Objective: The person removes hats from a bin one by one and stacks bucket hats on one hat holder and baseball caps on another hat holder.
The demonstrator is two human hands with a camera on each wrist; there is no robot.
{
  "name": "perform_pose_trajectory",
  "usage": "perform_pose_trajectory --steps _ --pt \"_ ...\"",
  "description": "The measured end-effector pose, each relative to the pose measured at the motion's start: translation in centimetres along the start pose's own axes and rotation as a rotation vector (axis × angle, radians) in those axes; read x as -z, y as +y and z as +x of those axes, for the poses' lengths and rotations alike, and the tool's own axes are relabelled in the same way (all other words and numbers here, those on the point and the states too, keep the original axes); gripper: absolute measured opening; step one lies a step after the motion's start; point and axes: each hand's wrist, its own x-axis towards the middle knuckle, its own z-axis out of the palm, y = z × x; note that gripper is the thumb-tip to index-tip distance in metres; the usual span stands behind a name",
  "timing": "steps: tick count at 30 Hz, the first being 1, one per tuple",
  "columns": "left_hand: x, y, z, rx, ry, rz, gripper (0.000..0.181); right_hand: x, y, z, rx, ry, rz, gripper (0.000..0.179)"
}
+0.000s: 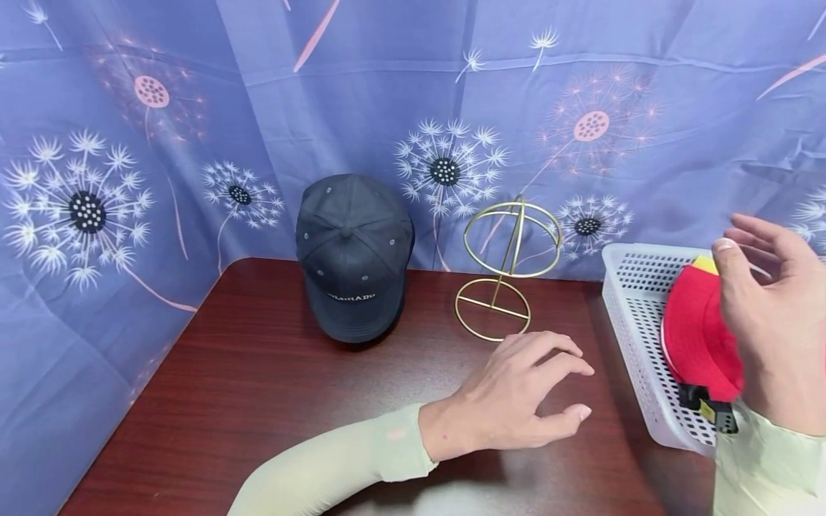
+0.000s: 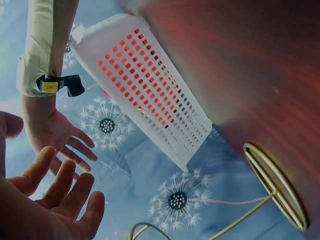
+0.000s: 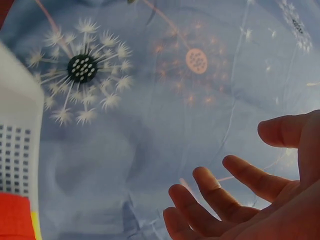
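The red hat (image 1: pixel 697 330) lies in the white basket (image 1: pixel 645 330) at right; near it hangs the right hand (image 1: pixel 777 308), its fingers apart and empty. A gentle pinch on the brim should spare the crown. The left hand (image 1: pixel 516 398), fingers also parted and empty, hovers over the desk (image 1: pixel 258 401), best clear of the gold stand (image 1: pixel 493 307) beyond.

Dark cap (image 1: pixel 351 244): white lettering (image 1: pixel 352 296) "COLORADO", first letter unclear.

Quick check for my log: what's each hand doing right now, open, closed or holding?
Left hand: open, fingers loosely bent, holding nothing.
Right hand: open, holding nothing, near the white perforated plastic basket.
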Motion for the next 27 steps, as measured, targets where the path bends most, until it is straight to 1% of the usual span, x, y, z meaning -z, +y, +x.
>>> perform_pose_trajectory --steps 3,8,10,11,15,17,21,27 --pt "-0.5 0.2 0.1 -0.002 -0.021 0.002 0.037 0.4 0.6 0.3 -0.059 -0.013 -0.014 0.043" --pt "-1.0 0.5 0.2 0.000 -0.045 0.010 0.036 0.8 1.6 0.9 -0.110 0.000 -0.065 0.045" --pt "-1.3 0.6 0.4 0.003 -0.050 -0.002 0.036 1.0 1.9 1.1 -0.147 0.010 -0.068 0.047" --pt "-1.4 0.7 0.5 0.005 -0.054 -0.014 0.037 1.1 2.0 1.2 -0.173 0.016 -0.053 0.048" --pt "-2.0 0.9 0.7 0.017 -0.076 -0.060 0.038 1.5 2.4 1.3 -0.214 0.024 -0.062 0.051" --pt "-2.3 1.1 0.8 0.022 -0.084 -0.075 0.038 1.7 2.6 1.4 -0.219 0.026 -0.066 0.051" --pt "-3.1 1.5 1.2 0.017 -0.088 -0.066 0.038 2.0 3.1 1.9 -0.209 0.038 -0.073 0.050" --pt "-3.9 2.1 2.0 0.001 -0.087 -0.036 0.039 2.4 4.1 2.4 -0.229 0.052 -0.136 0.053"
